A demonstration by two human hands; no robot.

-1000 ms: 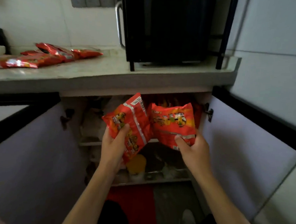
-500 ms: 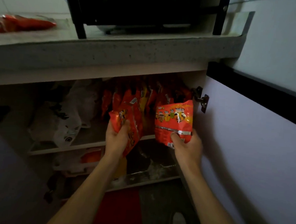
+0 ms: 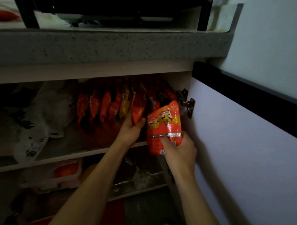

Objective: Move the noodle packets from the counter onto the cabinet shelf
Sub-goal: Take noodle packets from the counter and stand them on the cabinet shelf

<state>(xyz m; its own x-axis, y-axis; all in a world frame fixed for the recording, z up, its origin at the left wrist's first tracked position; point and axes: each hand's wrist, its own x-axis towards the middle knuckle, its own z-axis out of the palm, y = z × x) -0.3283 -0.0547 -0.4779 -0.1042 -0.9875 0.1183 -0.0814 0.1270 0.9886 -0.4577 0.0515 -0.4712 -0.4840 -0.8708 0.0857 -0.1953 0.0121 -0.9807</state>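
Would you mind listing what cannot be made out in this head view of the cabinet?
- Count of noodle packets in the shelf row: dark, overlapping.
- Lower part of the packet in the left hand: hidden by the hand.
- Print on the packet in the right hand: too small, blurred.
- Red packet on the counter: cut off by the left edge.
- Lower shelf contents: dim, unclear.

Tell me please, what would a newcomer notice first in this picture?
First, the bright orange noodle packet that the right hand holds in front of the open cabinet, near the door hinge. Beside it, the left hand pushes another packet into the row of packets standing on the upper shelf.
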